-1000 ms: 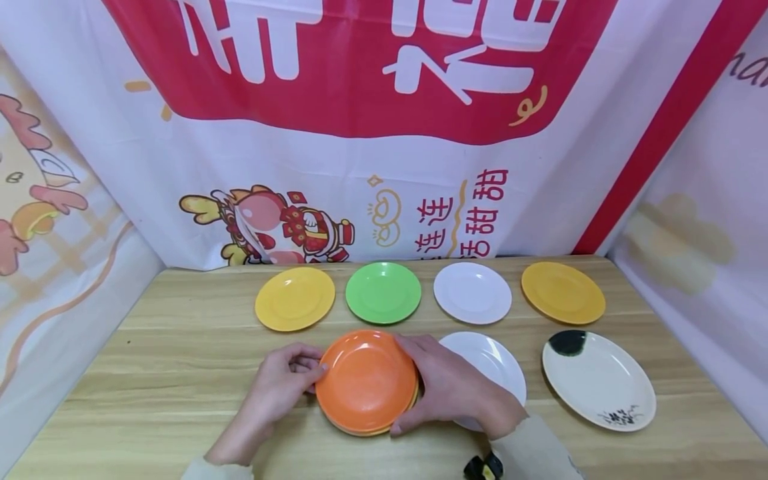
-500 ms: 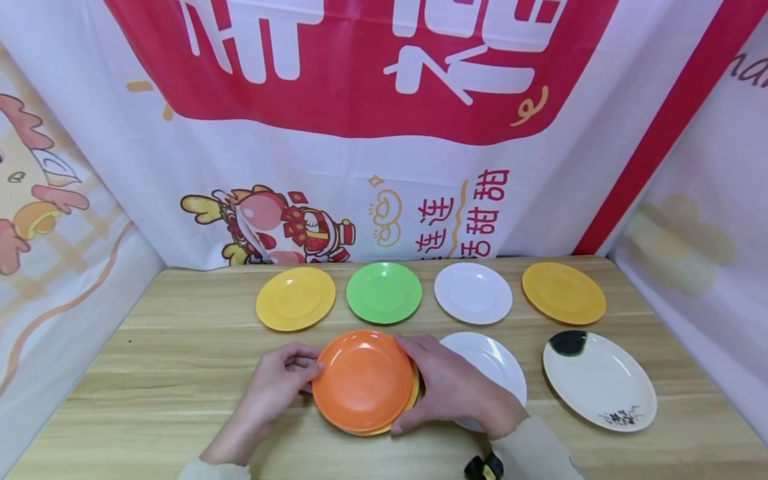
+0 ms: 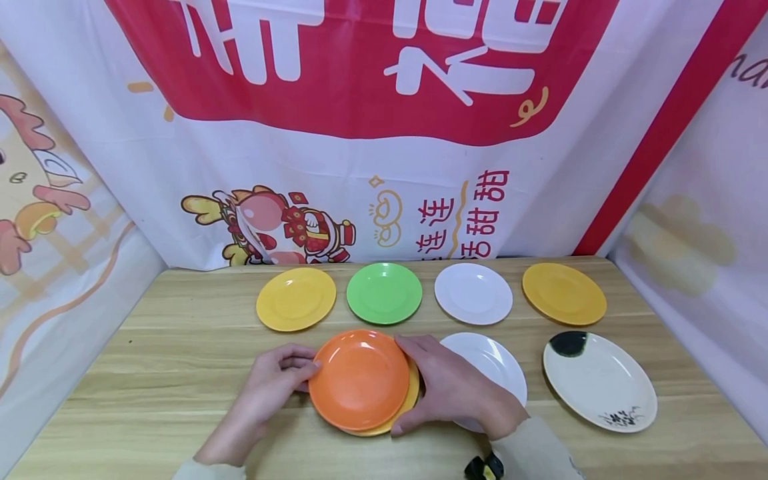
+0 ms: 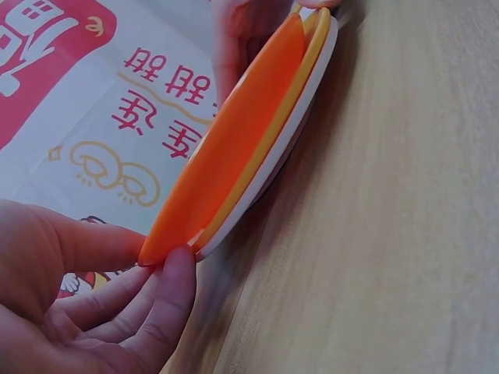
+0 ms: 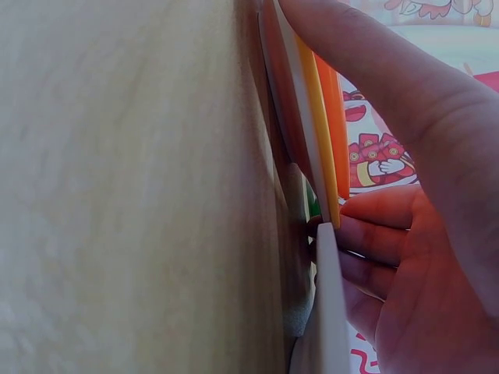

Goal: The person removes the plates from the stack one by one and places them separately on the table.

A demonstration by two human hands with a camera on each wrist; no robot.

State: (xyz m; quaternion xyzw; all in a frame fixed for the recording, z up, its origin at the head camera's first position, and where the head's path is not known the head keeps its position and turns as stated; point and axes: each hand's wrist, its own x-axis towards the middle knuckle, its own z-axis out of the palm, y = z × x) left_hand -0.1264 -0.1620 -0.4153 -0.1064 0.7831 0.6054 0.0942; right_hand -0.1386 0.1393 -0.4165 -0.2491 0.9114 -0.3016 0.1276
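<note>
An orange plate (image 3: pixel 359 380) lies on top of a small stack in the head view, offset to the left. My left hand (image 3: pixel 279 380) pinches its left rim between thumb and fingers. Beneath it a yellow plate (image 3: pixel 411 393) shows as a crescent on the right. Under that, the left wrist view reveals a white plate (image 4: pixel 295 125), with the edges fanning slightly apart. My right hand (image 3: pixel 450 383) grips the right side of the stack, thumb at the near rim and fingers at the far rim.
Along the back stand a yellow plate (image 3: pixel 297 299), a green plate (image 3: pixel 384 293), a white plate (image 3: pixel 473 293) and another yellow plate (image 3: pixel 564 293). Right of the stack lie a white plate (image 3: pixel 495 360), partly behind my right hand, and a cream oval plate (image 3: pixel 600 380). A printed cloth (image 3: pixel 372 157) hangs behind.
My left hand has drawn the orange plate a little to the left, so more of the yellow plate beneath shows. The right hand stays in place on the stack.
</note>
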